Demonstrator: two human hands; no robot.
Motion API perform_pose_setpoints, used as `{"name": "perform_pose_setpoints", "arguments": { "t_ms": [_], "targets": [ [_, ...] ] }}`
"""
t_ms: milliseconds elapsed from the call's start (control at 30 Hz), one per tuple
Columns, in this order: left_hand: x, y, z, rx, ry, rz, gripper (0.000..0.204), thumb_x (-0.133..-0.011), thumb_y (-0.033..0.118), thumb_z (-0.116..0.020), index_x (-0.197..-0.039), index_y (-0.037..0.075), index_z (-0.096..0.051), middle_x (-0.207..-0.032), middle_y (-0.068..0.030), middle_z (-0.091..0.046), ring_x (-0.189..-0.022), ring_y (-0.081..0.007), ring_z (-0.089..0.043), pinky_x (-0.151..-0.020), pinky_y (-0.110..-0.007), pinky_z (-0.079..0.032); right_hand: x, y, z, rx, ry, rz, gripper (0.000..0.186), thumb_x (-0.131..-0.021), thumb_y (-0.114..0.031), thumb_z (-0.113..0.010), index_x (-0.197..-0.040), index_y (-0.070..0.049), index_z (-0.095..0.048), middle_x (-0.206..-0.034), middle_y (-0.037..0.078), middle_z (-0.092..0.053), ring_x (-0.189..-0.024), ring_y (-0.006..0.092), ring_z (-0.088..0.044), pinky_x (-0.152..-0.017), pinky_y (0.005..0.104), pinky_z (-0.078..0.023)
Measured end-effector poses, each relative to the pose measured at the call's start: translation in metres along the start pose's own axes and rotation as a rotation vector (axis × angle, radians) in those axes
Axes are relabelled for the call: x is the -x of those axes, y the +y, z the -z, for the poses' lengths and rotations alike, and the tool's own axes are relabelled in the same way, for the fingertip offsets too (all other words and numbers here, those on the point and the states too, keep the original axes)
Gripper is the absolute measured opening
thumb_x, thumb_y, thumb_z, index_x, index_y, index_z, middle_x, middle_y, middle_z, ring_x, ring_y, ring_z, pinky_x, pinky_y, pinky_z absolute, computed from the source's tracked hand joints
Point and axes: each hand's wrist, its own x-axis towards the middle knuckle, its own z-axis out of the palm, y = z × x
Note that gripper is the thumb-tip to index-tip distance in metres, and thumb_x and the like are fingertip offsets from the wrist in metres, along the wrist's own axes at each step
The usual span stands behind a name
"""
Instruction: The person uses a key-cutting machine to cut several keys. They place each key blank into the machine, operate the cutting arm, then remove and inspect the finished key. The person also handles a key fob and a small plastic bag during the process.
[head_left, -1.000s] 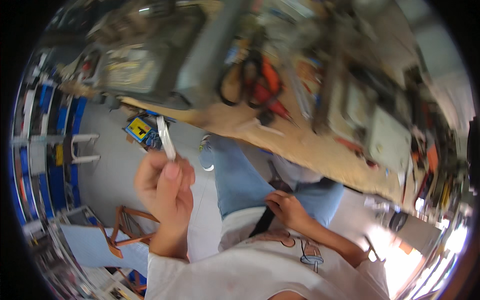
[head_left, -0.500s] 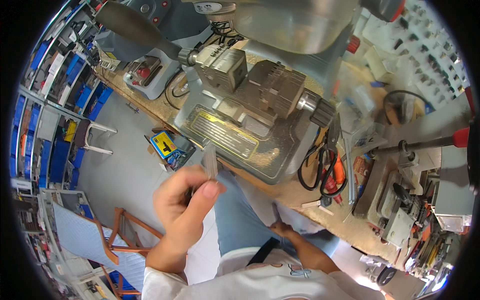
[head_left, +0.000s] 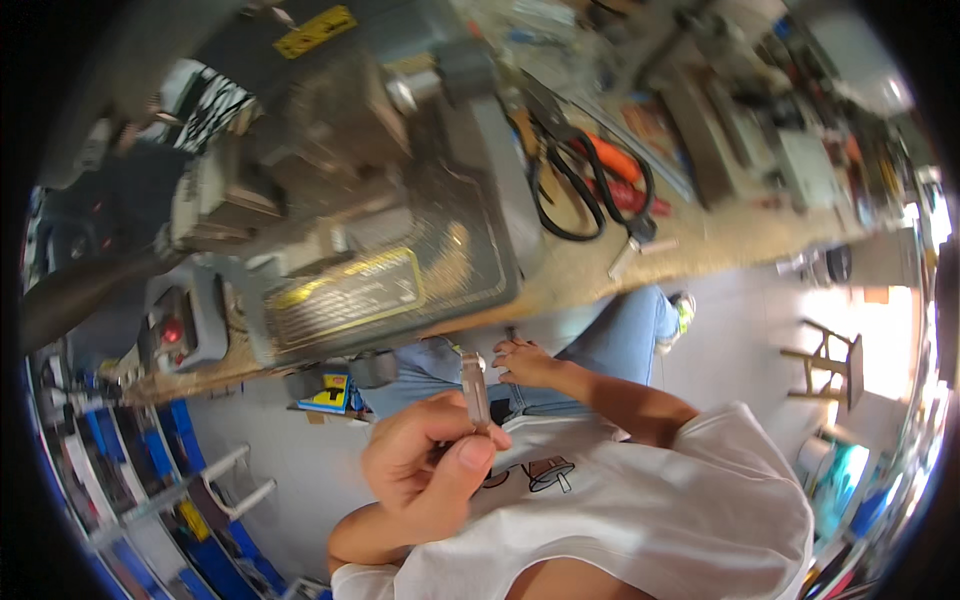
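Observation:
A small flat silver key [head_left: 476, 392] stands upright in my left hand [head_left: 430, 465], pinched between thumb and forefinger in front of my shirt. Its grooved blade points up, while the hand hides its lower end. My right hand [head_left: 528, 363] is lower and farther off, over my lap, its fingers curled around something. A short dark end shows just above those fingers; I cannot make out the rest. Beyond the left hand, on the bench, is a dark key-cutting machine [head_left: 470, 270] with metal clamps [head_left: 335, 120] and brass-coloured shavings on its base.
Black-handled scissors [head_left: 570, 190] and an orange-handled tool [head_left: 612, 158] lie right of the machine on the wooden bench [head_left: 720, 240]. Another machine with a red knob [head_left: 172, 330] is at the left. Blue bins [head_left: 180, 430] fill shelves at lower left; a wooden stool [head_left: 835, 365] stands right.
My view has swung to the right, so the machine sits farther left and looks blurred. My left hand still pinches the key, now closer to my shirt. The folding chair has left the view.

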Motion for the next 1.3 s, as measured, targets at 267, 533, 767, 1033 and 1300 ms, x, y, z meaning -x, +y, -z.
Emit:
{"name": "perform_pose_setpoints", "arguments": {
  "t_ms": [267, 533, 767, 1033, 1300],
  "targets": [
    [0.022, -0.11, -0.088, 0.043, -0.034, -0.172, 0.015, -0.092, 0.012, -0.049, -0.091, -0.001, -0.054, -0.077, -0.0026, -0.052, -0.069, -0.0082, -0.045, -0.061, -0.021, -0.037, 0.084, -0.155, 0.212, -2.049, 0.857, -0.304, 0.039, -0.098, -0.031, -0.037, -0.123, -0.003, -0.047, -0.116, 0.009, -0.055, -0.108, 0.0177, -0.053, -0.093, 0.0307, -0.042],
    [-0.009, -0.114, -0.123, 0.008, -0.001, -0.303, 0.014, -0.09, 0.01, -0.049, -0.082, -0.001, -0.053, -0.082, -0.0102, -0.06, -0.079, -0.0156, -0.053, -0.084, -0.033, -0.042, 0.1, -0.131, 0.245, -2.091, 0.901, -0.351, 0.032, -0.095, -0.017, -0.042, -0.125, -0.006, -0.046, -0.106, 0.002, -0.055, -0.098, 0.0116, -0.053, -0.088, 0.0281, -0.045],
    [-0.012, -0.099, -0.071, -0.182, -0.082, -0.363, 0.012, -0.086, 0.009, -0.049, -0.079, 0.0, -0.055, -0.078, -0.0106, -0.061, -0.08, -0.0201, -0.05, -0.079, -0.035, -0.042, 0.099, -0.046, 0.28, -0.153, 1.053, -0.255, 0.023, -0.084, -0.003, -0.054, -0.106, -0.006, -0.062, -0.087, 0.005, -0.062, -0.083, 0.0211, -0.055, -0.075, 0.032, -0.045],
    [-0.032, -0.097, -0.066, -0.162, -0.161, -0.28, 0.014, -0.083, 0.01, -0.055, -0.075, 0.0, -0.058, -0.073, -0.0093, -0.062, -0.072, -0.0206, -0.05, -0.067, -0.03, -0.039, 0.096, 0.0, 0.277, 0.303, 0.991, -0.195, 0.02, -0.073, 0.0, -0.061, -0.093, -0.005, -0.064, -0.089, 0.006, -0.062, -0.086, 0.0242, -0.054, -0.077, 0.0345, -0.041],
    [-0.033, -0.09, -0.065, -0.083, -0.178, -0.088, 0.014, -0.084, 0.009, -0.056, -0.076, -0.003, -0.058, -0.072, -0.0105, -0.061, -0.068, -0.0183, -0.051, -0.063, -0.028, -0.039, 0.12, -0.012, 0.283, 0.156, 1.205, -0.271, 0.023, -0.077, 0.005, -0.06, -0.098, -0.001, -0.065, -0.092, 0.01, -0.063, -0.084, 0.0222, -0.056, -0.073, 0.0304, -0.045]
  ]
}}
